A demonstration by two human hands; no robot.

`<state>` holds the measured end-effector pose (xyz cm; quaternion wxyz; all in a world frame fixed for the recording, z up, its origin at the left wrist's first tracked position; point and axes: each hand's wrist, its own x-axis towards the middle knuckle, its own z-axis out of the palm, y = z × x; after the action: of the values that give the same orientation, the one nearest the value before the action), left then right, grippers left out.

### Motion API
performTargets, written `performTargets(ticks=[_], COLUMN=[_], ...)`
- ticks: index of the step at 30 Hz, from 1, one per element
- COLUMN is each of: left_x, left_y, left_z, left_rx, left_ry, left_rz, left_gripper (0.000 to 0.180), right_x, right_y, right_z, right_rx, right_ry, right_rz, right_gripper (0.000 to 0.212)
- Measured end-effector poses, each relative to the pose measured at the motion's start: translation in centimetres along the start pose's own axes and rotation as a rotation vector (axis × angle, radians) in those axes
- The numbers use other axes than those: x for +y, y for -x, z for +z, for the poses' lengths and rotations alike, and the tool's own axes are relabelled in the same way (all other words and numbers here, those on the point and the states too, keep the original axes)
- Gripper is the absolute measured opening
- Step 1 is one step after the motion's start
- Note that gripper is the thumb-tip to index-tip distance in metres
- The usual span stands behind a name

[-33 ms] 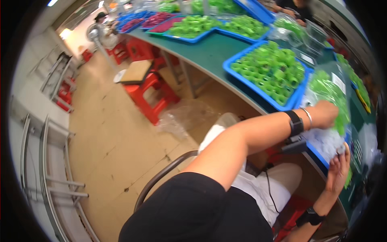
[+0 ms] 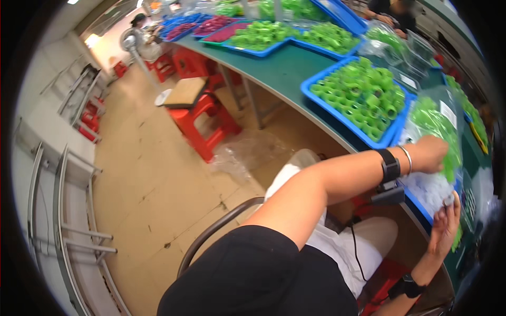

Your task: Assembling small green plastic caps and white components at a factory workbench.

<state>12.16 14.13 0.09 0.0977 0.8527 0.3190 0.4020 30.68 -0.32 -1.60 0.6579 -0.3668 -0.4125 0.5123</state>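
Note:
My left hand [image 2: 431, 154] is curled closed, palm down, at the lower part of a clear plastic bag of bright green pieces [image 2: 429, 118]. Its fingertips are hidden, so I cannot make out what they grip. Below it, a heap of translucent whitish pieces [image 2: 428, 185] lies in a blue tray [image 2: 417, 205]. Beside this heap, my right hand [image 2: 445, 226] is raised with fingers upward, pinching a small translucent piece [image 2: 449, 200] at the fingertips. Left of the bag is another blue tray [image 2: 310, 90] filled with green ring-shaped pieces [image 2: 361, 97].
More trays of green pieces [image 2: 261, 34] and dark red pieces [image 2: 216, 23] line the green table [image 2: 276, 63]. Clear plastic containers [image 2: 419, 55] stand behind the bag. A red stool [image 2: 203, 124] stands left of the table. Other people sit farther along and across.
The whole view has shifted slightly, with the trays and stool now a little farther right in the picture. My hands keep nearly the same pose.

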Motion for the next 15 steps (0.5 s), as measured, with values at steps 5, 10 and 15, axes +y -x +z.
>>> performTargets(ticks=[5,10,15], left_x=[3.2,5.2,5.9], left_y=[5.2,13.8,19.0], left_z=[-1.2,-3.5,-5.4], left_rx=[0.191,-0.134,-0.034], left_ry=[0.333,0.543,0.505], left_rz=[0.06,-0.048,-0.19], left_gripper=[0.043,0.044,0.038], right_x=[1.2,3.0,4.2], right_y=[-0.1,4.9,7.7], right_z=[-0.7,5.4,8.1], right_rx=[-0.095,0.022,-0.197], right_ry=[0.146,0.391,0.457], right_rz=[-0.032,-0.066,0.047], right_gripper=[0.032,0.024,0.024])
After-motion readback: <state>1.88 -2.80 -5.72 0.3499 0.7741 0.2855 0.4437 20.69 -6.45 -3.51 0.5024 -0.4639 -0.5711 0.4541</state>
